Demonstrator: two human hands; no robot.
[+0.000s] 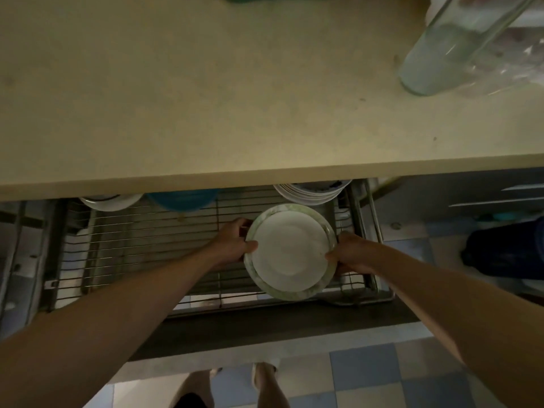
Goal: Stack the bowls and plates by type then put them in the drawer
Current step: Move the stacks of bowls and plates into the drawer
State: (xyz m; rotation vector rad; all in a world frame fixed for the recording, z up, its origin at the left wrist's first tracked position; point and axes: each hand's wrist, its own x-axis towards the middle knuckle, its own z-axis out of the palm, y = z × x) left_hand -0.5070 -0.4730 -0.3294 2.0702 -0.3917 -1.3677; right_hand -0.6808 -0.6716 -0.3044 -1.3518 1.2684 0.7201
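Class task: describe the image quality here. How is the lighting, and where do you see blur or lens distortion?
Head view: dim, yellowish light; the glass bottle top right is blurred; the counter edge bows from wide-angle distortion; the plate stack held by left hand and right hand stays fairly sharp.

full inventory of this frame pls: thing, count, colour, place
plate stack: one, white plate on green-rimmed plate, over drawer's right side
drawer: one, wire rack, pulled open under counter
white dishes: one stack, back right of drawer
blue dish: one, back middle
white dish: one, back left
counter: one, beige, above drawer
glass jar: one, clear, counter's right
left hand: grips stack's left edge
right hand: grips right edge
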